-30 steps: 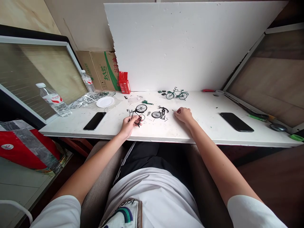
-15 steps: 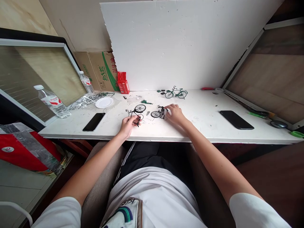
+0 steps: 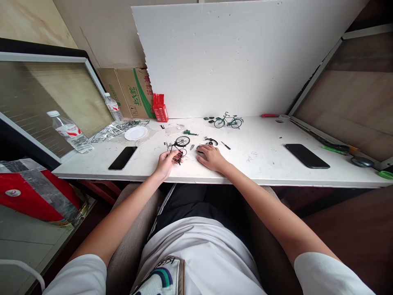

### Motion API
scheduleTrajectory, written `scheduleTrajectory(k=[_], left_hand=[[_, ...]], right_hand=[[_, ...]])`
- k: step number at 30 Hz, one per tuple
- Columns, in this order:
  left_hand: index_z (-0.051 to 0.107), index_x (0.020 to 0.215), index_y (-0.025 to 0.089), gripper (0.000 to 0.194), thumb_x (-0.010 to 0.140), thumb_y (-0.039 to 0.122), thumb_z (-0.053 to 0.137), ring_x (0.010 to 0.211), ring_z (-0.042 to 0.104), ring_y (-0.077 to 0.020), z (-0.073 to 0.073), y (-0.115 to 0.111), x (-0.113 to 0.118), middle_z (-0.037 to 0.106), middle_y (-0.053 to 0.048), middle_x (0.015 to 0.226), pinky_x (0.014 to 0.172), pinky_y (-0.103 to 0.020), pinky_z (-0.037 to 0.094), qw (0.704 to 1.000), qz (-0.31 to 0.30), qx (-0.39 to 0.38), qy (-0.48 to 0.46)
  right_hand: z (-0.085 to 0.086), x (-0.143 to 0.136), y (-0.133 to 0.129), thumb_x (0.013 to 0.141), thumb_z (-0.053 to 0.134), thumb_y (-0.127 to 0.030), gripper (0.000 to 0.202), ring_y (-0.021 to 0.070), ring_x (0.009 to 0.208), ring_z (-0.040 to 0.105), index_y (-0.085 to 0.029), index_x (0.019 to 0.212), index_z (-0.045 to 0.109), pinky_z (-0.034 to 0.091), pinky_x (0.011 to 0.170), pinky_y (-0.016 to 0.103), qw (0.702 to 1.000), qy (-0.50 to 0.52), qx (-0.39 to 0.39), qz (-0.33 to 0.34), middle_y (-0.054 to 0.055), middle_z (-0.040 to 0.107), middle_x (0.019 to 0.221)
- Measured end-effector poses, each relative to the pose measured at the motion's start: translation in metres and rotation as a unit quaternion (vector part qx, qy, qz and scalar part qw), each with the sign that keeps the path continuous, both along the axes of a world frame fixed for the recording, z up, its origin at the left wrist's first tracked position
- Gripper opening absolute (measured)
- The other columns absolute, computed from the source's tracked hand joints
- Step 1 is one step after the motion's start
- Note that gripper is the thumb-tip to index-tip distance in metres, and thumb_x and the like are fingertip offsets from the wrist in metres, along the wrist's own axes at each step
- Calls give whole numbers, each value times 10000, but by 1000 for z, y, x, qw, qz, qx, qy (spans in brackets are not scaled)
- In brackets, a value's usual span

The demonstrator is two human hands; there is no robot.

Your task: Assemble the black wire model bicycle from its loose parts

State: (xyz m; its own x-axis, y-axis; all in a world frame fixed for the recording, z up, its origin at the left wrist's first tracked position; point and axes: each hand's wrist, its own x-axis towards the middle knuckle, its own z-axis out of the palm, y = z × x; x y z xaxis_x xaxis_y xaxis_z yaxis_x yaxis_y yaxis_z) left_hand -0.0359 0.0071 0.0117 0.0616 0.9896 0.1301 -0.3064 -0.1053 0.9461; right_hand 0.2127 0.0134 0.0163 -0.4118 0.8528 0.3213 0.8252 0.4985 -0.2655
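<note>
My left hand (image 3: 165,164) is closed on the black frame of a model bicycle (image 3: 175,146), near the table's front edge. A spoked wheel (image 3: 182,141) is at its far end, and a thin ring shows beside my fingers. To the right, my right hand (image 3: 211,158) lies low on the table, its fingers curled over a small black wheel (image 3: 200,146) that they mostly hide. Just beyond those fingers are black curved parts (image 3: 211,140) and a thin dark stick-like piece (image 3: 226,145). Between the hands lies a small grey part (image 3: 192,147).
A green model bicycle (image 3: 228,121) stands at the back, with a green part (image 3: 190,132) nearer. Phones (image 3: 123,158) (image 3: 307,155) lie on both sides. A white plate (image 3: 136,133), water bottles (image 3: 70,132) and a red box (image 3: 160,108) are at left.
My right hand has moved left, from the black parts onto the small wheel. The curved parts and stick-like piece now show beyond it. My left hand keeps its hold.
</note>
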Motion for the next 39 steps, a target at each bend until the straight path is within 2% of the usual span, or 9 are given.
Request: scheduleTrajectory(k=[4,8,11,14,19,23,28,33,39], left_hand=[[794,910,114,360,759,437,850,656,680,-172,0,0,-1,777,-101,861,641,-289,481,1000,-5,1,4],[795,913,113,358,765,434,847,668,683,-172,-1,0,-1,776,-104,868,651,-291,485,1000,-9,3,5],[795,923,114,358,776,437,840,672,686,-173,-3,1,-2,775,-103,865,653,-291,483,1000,-14,4,8],[789,919,115,361,773,441,842,670,686,-174,-3,1,-2,773,-103,862,655,-294,485,1000,-12,4,11],[787,915,117,351,781,439,834,670,685,-171,-1,0,-1,770,-100,859,657,-294,489,1000,-14,7,14],[785,918,117,357,780,443,830,674,687,-176,-1,0,-1,775,-106,866,653,-294,493,1000,-12,6,17],[783,911,111,369,766,444,841,665,681,-167,0,-1,-1,774,-106,867,648,-287,490,1000,-13,2,14],[777,899,108,370,755,441,851,660,678,-163,-1,0,-1,772,-102,868,643,-283,487,1000,-8,-2,12],[780,900,111,357,779,442,836,666,684,-168,-2,0,-1,773,-105,864,653,-289,492,1000,-14,5,19]], right_hand=[[2,-3,-2,1036,502,-419,445,367,1384,512,-204,1398,645,424,1124,558,1000,7,10,-26,152,630,1487],[2,-2,-1,990,548,-399,635,404,1476,413,-157,1572,464,347,1183,612,994,28,33,-104,201,584,1532],[0,-1,2,982,548,-428,704,423,1514,361,-147,1608,389,338,1191,624,992,43,-5,-122,199,588,1533],[-2,-1,3,982,539,-438,668,429,1487,382,-159,1576,414,350,1179,628,991,57,-20,-123,187,622,1495],[-4,-1,4,951,582,-443,670,421,1414,439,-148,1533,427,389,1146,607,989,82,-13,-126,199,664,1400],[-1,-1,2,930,616,-460,686,408,1363,475,-155,1513,423,423,1107,585,987,107,8,-122,204,651,1402],[1,-3,0,959,604,-515,620,393,1366,474,-178,1462,469,420,1100,560,992,98,-1,-77,186,688,1358],[1,-4,-2,961,619,-526,572,393,1381,464,-186,1413,533,409,1123,555,997,70,-5,-45,165,640,1455],[1,0,3,1020,502,-553,590,397,1422,455,-164,1463,534,398,1159,586,993,70,4,-98,201,599,1485]])
